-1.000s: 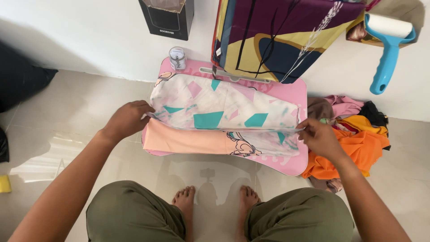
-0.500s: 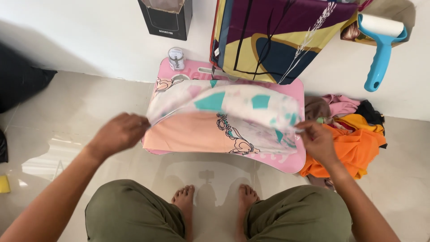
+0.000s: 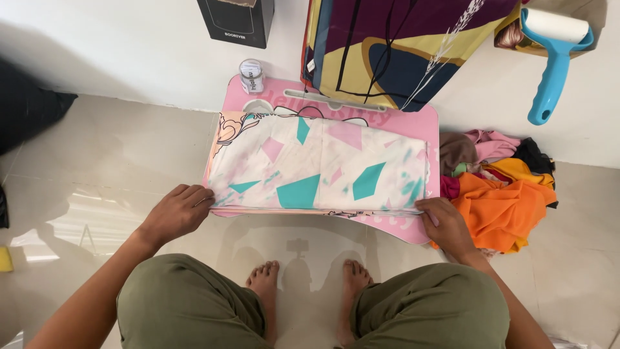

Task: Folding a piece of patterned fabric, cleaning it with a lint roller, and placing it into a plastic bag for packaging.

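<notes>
White cloth patterned with teal and pink shapes [image 3: 320,169] lies folded flat on the pink lap table [image 3: 423,123]. Your left hand [image 3: 175,211] and right hand [image 3: 445,223] pinch its near corners; the heaped orange and pink clothes [image 3: 497,187] look unfolded.

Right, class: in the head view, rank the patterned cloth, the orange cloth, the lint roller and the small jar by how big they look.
1. Patterned cloth
2. Orange cloth
3. Lint roller, though it hangs higher and so nearer the camera, which may flatter it
4. Small jar
</notes>
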